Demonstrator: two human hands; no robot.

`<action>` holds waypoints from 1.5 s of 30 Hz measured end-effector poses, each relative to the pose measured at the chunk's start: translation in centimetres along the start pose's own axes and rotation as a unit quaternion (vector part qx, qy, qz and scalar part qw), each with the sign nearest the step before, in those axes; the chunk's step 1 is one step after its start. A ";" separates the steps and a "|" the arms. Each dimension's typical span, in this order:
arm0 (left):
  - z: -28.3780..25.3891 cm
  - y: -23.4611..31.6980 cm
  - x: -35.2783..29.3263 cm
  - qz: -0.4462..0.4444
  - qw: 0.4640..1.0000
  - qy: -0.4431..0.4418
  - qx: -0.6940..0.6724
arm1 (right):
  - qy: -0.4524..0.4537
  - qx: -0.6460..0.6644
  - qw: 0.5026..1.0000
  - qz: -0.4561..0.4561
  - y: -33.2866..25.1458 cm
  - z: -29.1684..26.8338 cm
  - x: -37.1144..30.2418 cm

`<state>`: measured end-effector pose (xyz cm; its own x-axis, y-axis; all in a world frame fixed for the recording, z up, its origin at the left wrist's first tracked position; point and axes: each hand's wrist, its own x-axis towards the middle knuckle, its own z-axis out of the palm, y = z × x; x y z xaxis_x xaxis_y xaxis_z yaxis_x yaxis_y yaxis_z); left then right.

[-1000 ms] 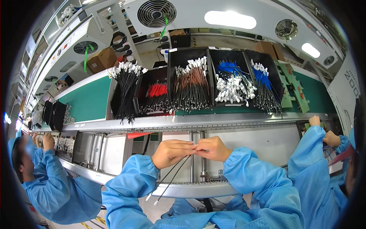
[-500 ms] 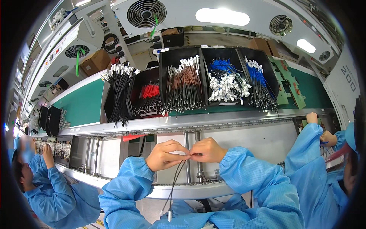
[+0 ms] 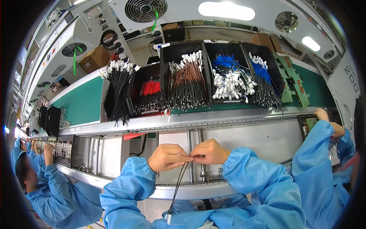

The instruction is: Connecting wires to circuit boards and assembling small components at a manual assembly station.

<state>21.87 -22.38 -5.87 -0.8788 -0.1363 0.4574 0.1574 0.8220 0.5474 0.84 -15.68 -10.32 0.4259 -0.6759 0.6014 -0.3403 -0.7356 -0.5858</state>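
Note:
My left hand [image 3: 167, 157] and my right hand [image 3: 211, 151] meet fingertip to fingertip above the conveyor line. Both are closed in a pinch on thin black wires [image 3: 178, 185]. The pinched ends are covered by my fingers. From there the wires hang down in front of me, with a pale connector [image 3: 168, 218] at the low end. Past my hands stand black bins of cut wires: black wires with white connectors [image 3: 119, 89], red-and-black wires [image 3: 149, 91], brown-and-black wires [image 3: 187, 82], and blue wires [image 3: 264, 84] with white ends.
A metal rail with a chain [image 3: 183, 124] runs between my hands and the bins. Green circuit boards [image 3: 295, 82] lean at the right. Co-workers in blue sit on both sides; one person's hand [image 3: 322, 114] is over a board at the right. A fan housing [image 3: 183, 11] hangs overhead.
My hands stay pinched together on the wires, shifted slightly in the picture. The hanging wire ends have drawn closer together. The co-worker's hands at the right have moved slightly.

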 end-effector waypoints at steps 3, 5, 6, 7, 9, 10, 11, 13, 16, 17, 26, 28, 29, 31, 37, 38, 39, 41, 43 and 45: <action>0.2 0.0 0.1 -0.018 0.999 0.026 -0.010 | -0.007 0.004 1.000 0.029 0.0 -0.2 0.1; 0.3 0.0 0.1 0.000 1.000 0.003 0.002 | -0.021 -0.014 1.000 -0.006 0.2 -0.2 -0.1; 0.3 0.0 0.1 0.002 1.000 0.002 0.004 | -0.020 -0.015 1.000 -0.008 0.1 -0.2 -0.2; 0.4 0.1 0.1 0.005 1.000 0.003 0.007 | -0.018 -0.012 1.000 -0.011 0.0 -0.1 -0.3; 0.4 0.1 0.1 0.008 1.000 0.003 0.012 | -0.016 -0.011 1.000 -0.017 -0.1 -0.1 -0.2; 0.5 0.2 0.1 0.011 1.000 0.007 0.014 | -0.020 -0.009 1.000 -0.013 -0.2 -0.2 -0.2; 0.6 0.3 0.1 0.013 1.000 0.011 0.016 | -0.025 -0.006 1.000 -0.009 -0.3 -0.2 -0.2; 0.5 0.3 0.2 0.015 1.000 0.005 0.021 | -0.025 0.001 1.000 0.006 -0.3 0.1 -0.4; 0.4 0.2 0.1 0.010 1.000 -0.003 0.024 | -0.026 0.011 0.999 0.030 -0.1 0.5 -0.6; 0.4 0.1 0.0 0.004 1.000 -0.007 0.023 | -0.028 0.014 0.999 0.039 -0.1 0.5 -0.6; 0.4 -0.6 0.1 0.013 0.999 0.006 0.034 | -0.019 0.008 0.998 0.060 0.3 0.3 -0.5; 0.2 -0.4 0.2 0.028 0.998 0.013 0.049 | -0.029 0.006 0.997 0.065 0.0 -0.1 -0.4; 0.1 -0.2 0.3 0.043 0.997 0.020 0.065 | -0.040 0.004 0.997 0.069 -0.1 -0.3 -0.3; 0.3 -0.1 0.2 0.050 0.995 0.038 0.076 | -0.027 0.001 0.998 0.059 -0.3 -0.7 0.1; 0.6 0.5 1.0 0.068 0.988 0.092 0.103 | 0.018 -0.043 0.998 0.042 -0.8 -1.5 0.2; 0.7 0.5 1.0 0.075 0.987 0.101 0.102 | 0.035 -0.047 0.997 0.048 -0.9 -1.4 0.3; 0.6 0.3 1.0 0.076 0.986 0.106 0.107 | 0.015 -0.045 0.997 0.058 -1.0 -1.5 0.5; 1.1 0.5 1.5 0.076 0.984 0.113 0.116 | -0.008 -0.056 0.997 0.061 -0.9 -1.4 0.2; 1.3 0.5 2.3 0.086 0.982 0.107 0.128 | -0.036 -0.067 0.995 0.063 -0.5 -1.2 -0.1; 2.0 0.9 2.5 0.081 0.982 0.109 0.133 | -0.022 -0.080 0.996 0.043 0.2 -0.8 -0.8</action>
<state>18.90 -20.89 -5.64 -0.7298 -0.0824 0.6787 0.1394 0.9539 0.2658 -0.26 -15.32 -10.42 0.4252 -0.7363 0.5264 -0.5048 -0.6757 -0.5373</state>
